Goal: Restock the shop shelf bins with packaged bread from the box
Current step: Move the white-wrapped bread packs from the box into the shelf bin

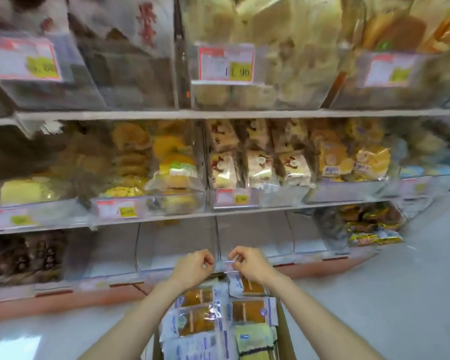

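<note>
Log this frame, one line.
left hand grip: pinches top edge of clear-wrapped brown bread packet | right hand grip: pinches same edge | packet: above open brown cardboard box | clear plastic bottom-shelf bin: empty

The box [286, 341] of bread packages [196, 322] stands on the floor [374, 307], nearest. Just beyond it lie the bottom-row bins [177, 245], with stocked bins [278, 197] on the shelves [218, 114] above.

The shelf [151, 115] is carrying clear bins [278, 196] on three tiers, with bread [257, 167] filling the upper two rows and price tags [226, 63] sitting on the bin fronts. The pale floor [387, 294] is bearing a cardboard box [287, 333] of packs [198, 320], standing just before the lowest tier.
</note>
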### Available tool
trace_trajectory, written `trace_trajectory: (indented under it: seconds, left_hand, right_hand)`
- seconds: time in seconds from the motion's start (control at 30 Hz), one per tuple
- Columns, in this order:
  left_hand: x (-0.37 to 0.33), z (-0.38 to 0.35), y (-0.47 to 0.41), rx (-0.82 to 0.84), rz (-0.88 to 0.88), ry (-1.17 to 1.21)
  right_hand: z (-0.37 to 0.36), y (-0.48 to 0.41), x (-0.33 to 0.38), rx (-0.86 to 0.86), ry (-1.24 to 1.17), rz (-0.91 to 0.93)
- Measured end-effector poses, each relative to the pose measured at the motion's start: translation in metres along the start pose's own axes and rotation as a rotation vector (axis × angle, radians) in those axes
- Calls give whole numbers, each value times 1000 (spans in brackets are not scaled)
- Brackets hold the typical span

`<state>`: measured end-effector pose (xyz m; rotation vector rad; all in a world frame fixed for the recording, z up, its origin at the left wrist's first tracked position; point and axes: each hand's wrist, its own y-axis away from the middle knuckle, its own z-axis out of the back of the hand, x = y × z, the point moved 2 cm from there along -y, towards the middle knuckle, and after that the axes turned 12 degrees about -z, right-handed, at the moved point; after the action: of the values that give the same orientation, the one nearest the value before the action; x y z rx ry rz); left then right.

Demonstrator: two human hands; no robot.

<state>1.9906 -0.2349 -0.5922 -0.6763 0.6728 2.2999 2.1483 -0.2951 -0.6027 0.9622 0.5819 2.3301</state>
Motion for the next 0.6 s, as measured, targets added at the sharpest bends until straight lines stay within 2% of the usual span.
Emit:
trace_trajectory:
  seconds: [0.17,0.3,0.6]
  left_hand:
    - [45,-36,-43,-73,-2,49]
    - [70,-34,-76,-201,-107,19]
    - [101,-44,-125,-293,-245,-24]
  right_hand:
    - [-32,-53,-30,-28,-71,44]
    - [-33,-91,-33,-116,-207,117]
    - [-42,-159,-36,-187,-292,215]
